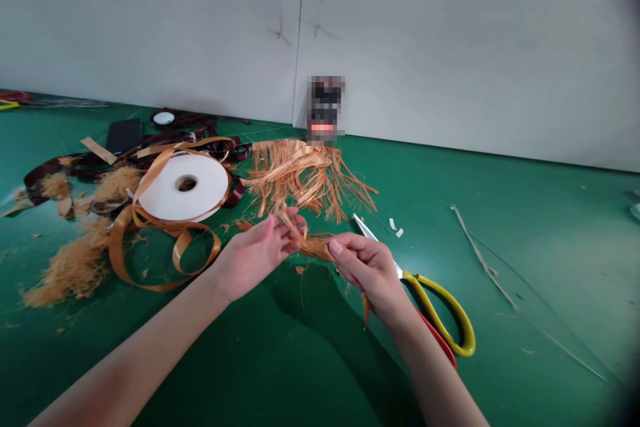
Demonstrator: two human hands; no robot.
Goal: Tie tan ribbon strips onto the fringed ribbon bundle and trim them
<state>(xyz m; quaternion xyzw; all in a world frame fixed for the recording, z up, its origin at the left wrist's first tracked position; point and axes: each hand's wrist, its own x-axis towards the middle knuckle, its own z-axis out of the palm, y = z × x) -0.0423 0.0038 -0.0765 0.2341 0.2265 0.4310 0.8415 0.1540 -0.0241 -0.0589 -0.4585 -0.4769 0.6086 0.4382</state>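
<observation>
Between my two hands stretches a frayed orange-brown ribbon (pixel 316 248), its threads partly pulled loose. My right hand (pixel 364 268) pinches its right part between thumb and fingers, and a short tail hangs below that hand. At the left end my left hand (pixel 265 243) has its fingers curled around loose strands. Just beyond the hands lies a fringe of orange-brown strands (pixel 310 177), spread on the green table. Scissors (pixel 440 300) with yellow and red handles lie beside and partly under my right forearm, blades pointing away to the left.
A white spool (pixel 207 197) with orange ribbon loops stands at left among dark brown ribbon (pixel 45 177) and fluffy thread piles (pixel 75 263). A dark flat object (pixel 124 136) lies behind. Long thin strands (pixel 483 257) are at right. A white wall (pixel 450 47) bounds the green table (pixel 550 233).
</observation>
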